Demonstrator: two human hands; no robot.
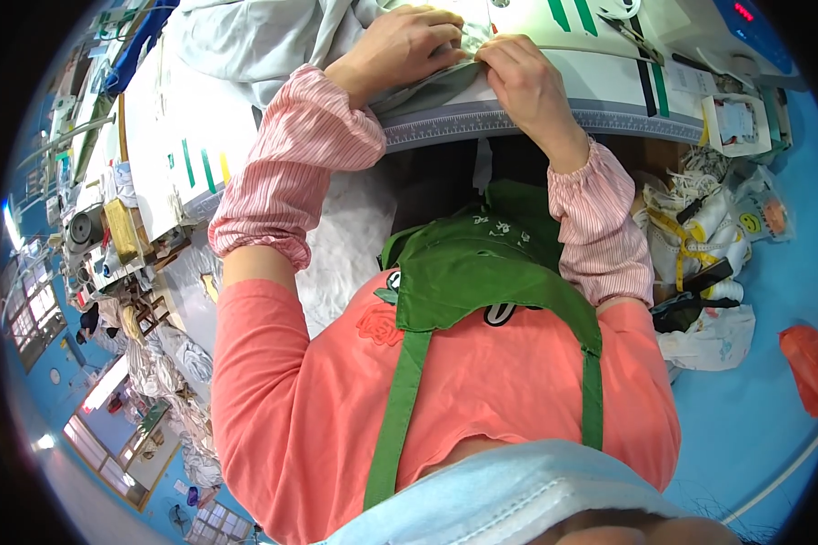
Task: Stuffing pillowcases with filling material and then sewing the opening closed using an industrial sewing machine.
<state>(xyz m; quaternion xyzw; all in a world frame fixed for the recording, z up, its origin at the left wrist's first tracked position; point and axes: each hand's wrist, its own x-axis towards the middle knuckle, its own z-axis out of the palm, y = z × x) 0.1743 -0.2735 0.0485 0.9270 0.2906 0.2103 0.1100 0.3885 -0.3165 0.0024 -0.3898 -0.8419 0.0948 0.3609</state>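
Light grey fabric lies bunched over the white sewing table, mostly at the left. My left hand rests on it with bent fingers, holding the cloth near its right end. Close beside it, my right hand pinches the edge of the same fabric between thumb and fingers. The two hands' fingertips nearly meet; exactly how the cloth is folded between them is hidden. To the right of my right hand, a pair of metal scissors or snips lies on the tabletop.
A ruler strip runs along the table's near edge. The machine's control panel is at the far right, above a small white tray. Thread cones and a yellow tape measure sit in a pile at right. Piled cloth lies at left.
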